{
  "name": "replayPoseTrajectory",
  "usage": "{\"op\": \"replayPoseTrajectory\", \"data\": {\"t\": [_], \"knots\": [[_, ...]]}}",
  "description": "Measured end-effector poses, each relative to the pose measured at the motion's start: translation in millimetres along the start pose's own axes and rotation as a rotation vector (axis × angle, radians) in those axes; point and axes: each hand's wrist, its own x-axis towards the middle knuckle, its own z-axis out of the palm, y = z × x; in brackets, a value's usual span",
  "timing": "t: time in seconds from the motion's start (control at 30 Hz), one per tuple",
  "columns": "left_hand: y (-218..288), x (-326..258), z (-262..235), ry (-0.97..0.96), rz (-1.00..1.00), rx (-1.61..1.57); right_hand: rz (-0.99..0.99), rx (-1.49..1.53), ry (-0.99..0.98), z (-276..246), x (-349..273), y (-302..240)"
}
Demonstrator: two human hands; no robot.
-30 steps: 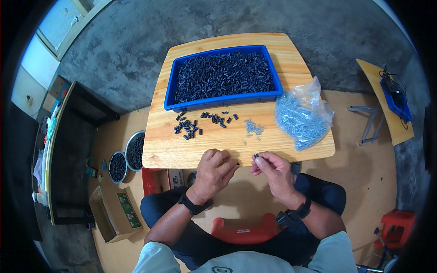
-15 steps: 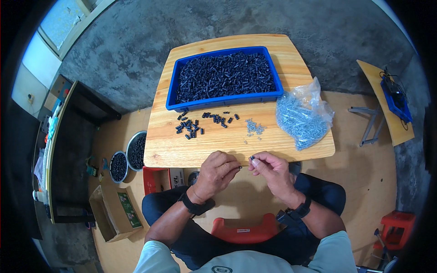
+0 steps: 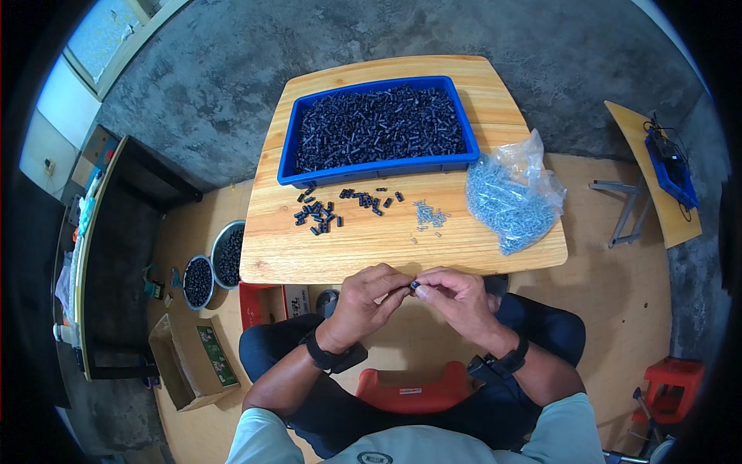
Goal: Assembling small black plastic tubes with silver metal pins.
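Just beyond the table's near edge, my left hand (image 3: 375,295) and my right hand (image 3: 459,300) meet fingertip to fingertip. Between them shows the dark end of a small black cylindrical part (image 3: 415,284). My right thumb and fingers pinch it, and my left thumb and forefinger close against it from the other side. Whatever else the fingers cover is too small to tell. On the wooden table (image 3: 332,259) lie loose black cylindrical parts (image 3: 317,213) and a little heap of small silvery pieces (image 3: 427,214).
A blue tray (image 3: 379,175) full of black parts stands at the back of the table. Right of it sits a clear bag (image 3: 512,205) of silvery pieces. Bowls of black parts (image 3: 199,282) and a cardboard box (image 3: 193,363) are on the floor at left.
My hands were apart, each with a small dark piece at its fingertips. The right hand has moved left, and the fingertips now touch around the black part.
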Motion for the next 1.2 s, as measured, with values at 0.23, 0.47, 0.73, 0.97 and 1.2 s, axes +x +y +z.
{"op": "replayPoseTrajectory", "data": {"t": [0.23, 0.47, 0.73, 0.97, 1.2], "knots": [[8, -6, -5, 0.019, -0.340, -0.635, -0.060, 0.167, -0.077, 0, -1, -10], [21, 1, -8, 0.135, -0.247, -0.723, -0.056, 0.227, -0.104, 1, -1, -13], [27, 5, -10, 0.106, -0.319, -0.723, -0.035, 0.200, -0.092, -3, -2, -12], [22, 3, -8, 0.094, -0.311, -0.668, 0.008, 0.134, -0.092, -2, -2, -18], [23, 3, -7, 0.100, -0.327, -0.692, -0.043, 0.129, -0.082, 0, -2, -17]]}}
